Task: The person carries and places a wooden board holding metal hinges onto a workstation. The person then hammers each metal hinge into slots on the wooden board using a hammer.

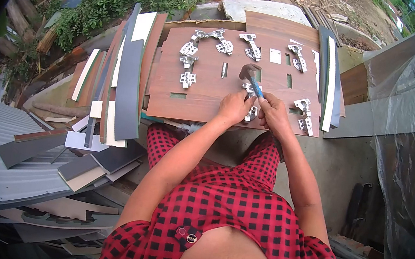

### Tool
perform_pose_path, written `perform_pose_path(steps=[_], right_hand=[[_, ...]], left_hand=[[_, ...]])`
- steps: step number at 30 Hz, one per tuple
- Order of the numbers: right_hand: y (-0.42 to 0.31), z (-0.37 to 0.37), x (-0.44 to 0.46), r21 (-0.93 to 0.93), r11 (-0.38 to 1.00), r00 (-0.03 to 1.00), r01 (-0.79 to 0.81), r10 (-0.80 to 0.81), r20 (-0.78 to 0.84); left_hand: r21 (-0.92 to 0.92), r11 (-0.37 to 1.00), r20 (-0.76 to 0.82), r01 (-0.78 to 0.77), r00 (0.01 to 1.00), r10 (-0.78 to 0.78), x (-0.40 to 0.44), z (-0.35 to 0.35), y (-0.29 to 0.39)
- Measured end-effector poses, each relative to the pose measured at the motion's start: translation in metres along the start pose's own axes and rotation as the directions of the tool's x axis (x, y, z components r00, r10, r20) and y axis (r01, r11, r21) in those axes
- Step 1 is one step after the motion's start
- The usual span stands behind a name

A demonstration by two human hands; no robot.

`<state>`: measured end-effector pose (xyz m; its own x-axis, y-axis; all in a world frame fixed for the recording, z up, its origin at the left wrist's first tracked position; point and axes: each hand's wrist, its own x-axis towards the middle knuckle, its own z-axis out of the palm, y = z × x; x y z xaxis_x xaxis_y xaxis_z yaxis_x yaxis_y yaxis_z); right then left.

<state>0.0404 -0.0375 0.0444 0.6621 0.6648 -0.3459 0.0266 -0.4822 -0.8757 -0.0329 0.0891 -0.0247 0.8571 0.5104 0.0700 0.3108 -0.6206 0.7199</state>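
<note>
A brown wooden board (195, 104) lies in front of me with several silver metal hinges on it. My right hand (276, 113) is wrapped round the blue handle of a hammer (256, 88), whose dark, rusty head is raised over the board. Close beside it, my left hand (236, 108) has its fingers bent at a hinge (250, 115) near the board's front edge; what the fingertips hold is hidden. Another hinge (303, 115) lies to the right, and one more (187, 72) to the left. A small metal cylinder (224, 70) rests near the middle.
Long panel strips (129, 86) stand at the board's left, more (329, 82) at its right. Offcuts (97, 160) are piled at the lower left by corrugated metal sheeting (5, 149). Clear plastic sheeting (406, 133) hangs over a grey panel (361, 122) on the right.
</note>
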Motion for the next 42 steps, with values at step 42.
perform_pose_path(steps=[42], right_hand=[[0.030, 0.039, -0.060, 0.074, 0.997, 0.995, -0.023, 0.015, 0.096]], left_hand=[[0.186, 0.930, -0.327, 0.316, 0.913, -0.244, 0.022, -0.117, -0.126]])
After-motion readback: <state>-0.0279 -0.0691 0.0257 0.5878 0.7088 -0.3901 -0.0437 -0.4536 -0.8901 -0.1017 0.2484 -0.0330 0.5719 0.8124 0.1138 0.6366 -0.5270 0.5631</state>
